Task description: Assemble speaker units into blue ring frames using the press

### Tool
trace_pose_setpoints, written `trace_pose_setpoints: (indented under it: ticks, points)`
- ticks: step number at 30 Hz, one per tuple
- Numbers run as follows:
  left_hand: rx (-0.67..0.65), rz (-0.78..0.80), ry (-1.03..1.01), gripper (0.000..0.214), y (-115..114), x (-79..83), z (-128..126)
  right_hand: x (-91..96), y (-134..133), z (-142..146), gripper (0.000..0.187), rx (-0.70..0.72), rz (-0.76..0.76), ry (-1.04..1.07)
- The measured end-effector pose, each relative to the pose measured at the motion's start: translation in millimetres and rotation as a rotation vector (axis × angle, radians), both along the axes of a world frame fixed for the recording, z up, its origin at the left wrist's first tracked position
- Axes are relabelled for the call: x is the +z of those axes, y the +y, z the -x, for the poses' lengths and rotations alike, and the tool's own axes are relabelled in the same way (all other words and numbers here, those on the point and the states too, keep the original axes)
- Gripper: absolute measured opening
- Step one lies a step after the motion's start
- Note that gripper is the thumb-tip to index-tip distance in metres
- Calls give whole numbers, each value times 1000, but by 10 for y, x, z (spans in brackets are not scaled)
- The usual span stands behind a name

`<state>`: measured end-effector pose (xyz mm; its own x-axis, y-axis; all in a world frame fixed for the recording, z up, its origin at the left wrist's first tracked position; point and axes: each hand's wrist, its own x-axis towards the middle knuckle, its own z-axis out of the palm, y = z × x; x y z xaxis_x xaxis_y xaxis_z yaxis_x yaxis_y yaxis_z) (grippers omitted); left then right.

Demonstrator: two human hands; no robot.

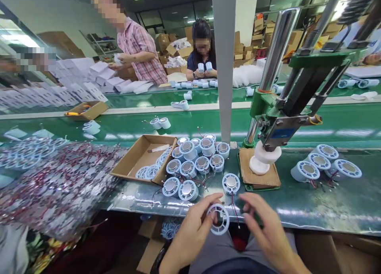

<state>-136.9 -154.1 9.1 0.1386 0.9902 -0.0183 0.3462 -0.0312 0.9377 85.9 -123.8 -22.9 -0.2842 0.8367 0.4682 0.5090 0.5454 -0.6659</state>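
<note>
Between thumb and fingers, my left hand (198,224) holds a light-blue spoked plastic ring (225,225) above my lap, at the front edge of the bench. My right hand (264,224) is apart from it, fingers spread and nothing in them. Just beyond both hands stands one blue round unit with a silver disc on top (231,183), its red and black wires hanging towards me. Left of it, several similar blue units (188,168) are clustered upright on the bench. More spoked rings (152,171) lie inside an open cardboard box (127,157).
A green hand press (276,119) with a white round pad stands over a cardboard-covered base (275,178). Several blue units (319,161) sit to its right. Wired parts (68,178) pile up at left. Beyond a green conveyor belt (127,125), two people (143,51) handle parts.
</note>
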Motion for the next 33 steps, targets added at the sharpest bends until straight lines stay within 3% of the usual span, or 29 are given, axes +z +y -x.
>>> trace_pose_setpoints:
  ticks: [2,4,6,9,11,16,20,24,29,31,33]
  points:
    - [-68,17,-22,48,-15,71,-23,44,-118,280,33,209,362,254]
    - [-111,9,-5,54,-49,128,-32,89,-143,424,37,311,647,471]
    - [-54,-12,-5,59,-90,133,-49,122,-123,459,44,334,814,614]
    - [181,-88,-94,57,-169,32,-98,131,-109,430,56,278,929,761]
    - [268,-148,-148,54,-241,-88,-145,120,-129,412,59,217,936,845]
    - [232,-134,-91,79,-435,-453,-289,75,-218,392,54,191,923,969]
    - [280,-119,-37,69,-516,-659,-373,2,-273,358,47,236,961,944]
    - [328,-135,63,67,-547,-691,-383,-53,-291,373,44,258,975,921]
    - [344,-165,147,56,-538,-626,-361,7,-296,406,44,225,929,843]
    - [348,-173,131,57,-521,-597,-349,38,-253,355,38,203,805,723]
    - [354,-166,100,62,-503,-564,-330,38,-151,273,31,100,544,559]
